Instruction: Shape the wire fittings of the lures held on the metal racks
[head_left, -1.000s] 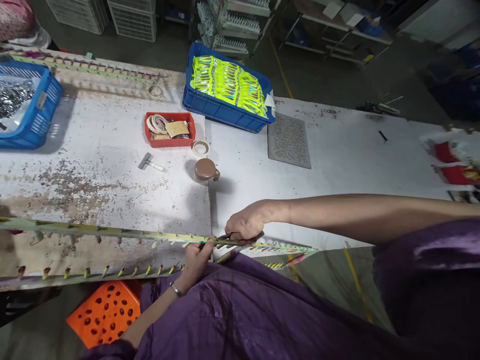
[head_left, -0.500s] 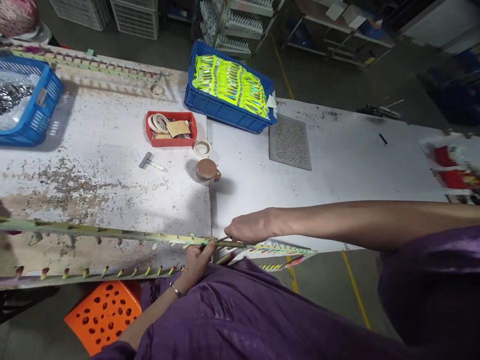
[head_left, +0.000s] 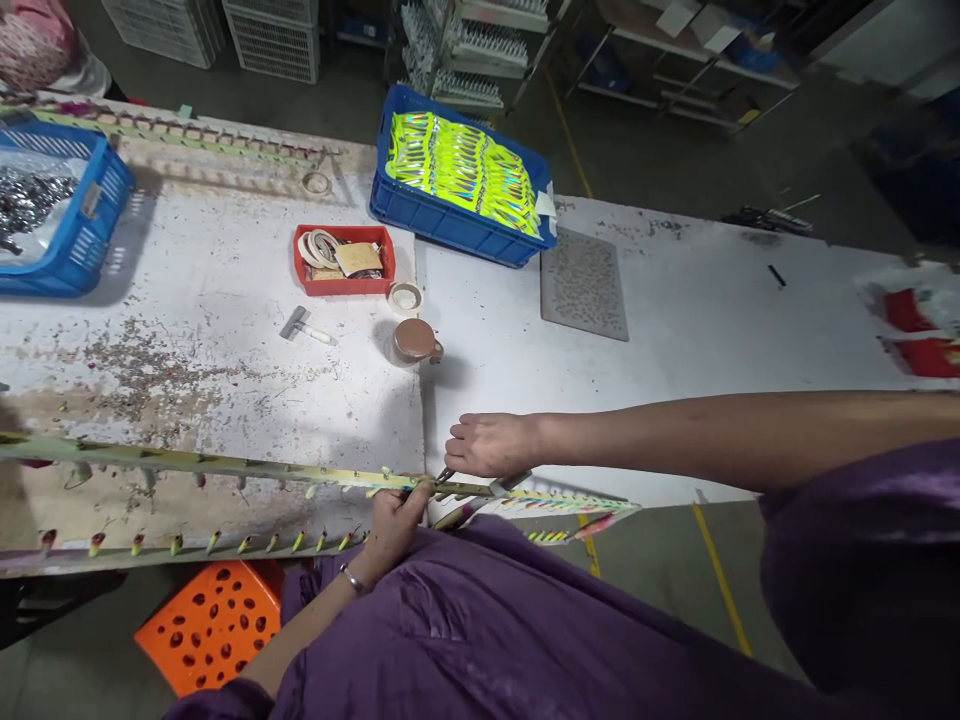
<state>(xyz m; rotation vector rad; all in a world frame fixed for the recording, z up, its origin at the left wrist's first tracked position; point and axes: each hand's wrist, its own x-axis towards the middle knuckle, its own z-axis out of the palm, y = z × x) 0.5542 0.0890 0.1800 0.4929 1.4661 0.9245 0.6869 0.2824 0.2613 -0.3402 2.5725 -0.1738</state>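
A long yellow-green strip [head_left: 255, 468] with small pegs runs across the table's near edge, small painted pieces hanging below it. My left hand [head_left: 397, 520] pinches this strip near its middle, thumb on top. Just above and to the right, my right hand [head_left: 491, 443] is closed, knuckles up, around what look like pliers [head_left: 445, 474]. Their narrow tip points down at the strip beside my left thumb, and one handle end shows below my palm. What the tip touches is too small to tell. A second row of yellow-green painted pieces [head_left: 298, 541] lines the lower rail.
A brown-lidded cup [head_left: 414, 341], a tape roll [head_left: 406, 297], a scraper [head_left: 306, 326] and a red tray [head_left: 345, 287] lie ahead. Behind stands a blue crate [head_left: 457, 222] of bright yellow pieces; another blue basket [head_left: 90, 240] is left. An orange stool [head_left: 206, 625] sits below.
My right hand has lifted slightly and rolled, so its knuckles face up more and the tool's handle end shows. My left hand keeps its place on the strip.
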